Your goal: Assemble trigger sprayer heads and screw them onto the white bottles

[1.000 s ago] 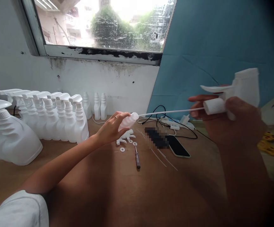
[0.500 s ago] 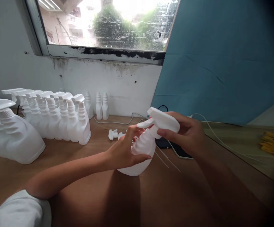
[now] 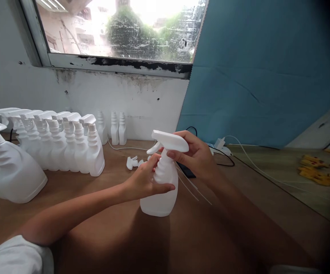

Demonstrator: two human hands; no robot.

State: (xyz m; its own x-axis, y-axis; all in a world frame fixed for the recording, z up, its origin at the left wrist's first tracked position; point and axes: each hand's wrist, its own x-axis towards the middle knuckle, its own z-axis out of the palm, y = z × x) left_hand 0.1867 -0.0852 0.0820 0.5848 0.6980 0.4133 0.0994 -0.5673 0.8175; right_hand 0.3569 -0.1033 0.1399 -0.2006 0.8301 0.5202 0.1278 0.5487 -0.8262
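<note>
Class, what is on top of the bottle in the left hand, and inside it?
On top is a white spray head, held by the right hand. The bottle hides its inside, so the contents cannot be seen.

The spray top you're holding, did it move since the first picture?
Yes: against the blue sheet, the spray top has moved left and down, now at the neck of the held bottle.
</note>
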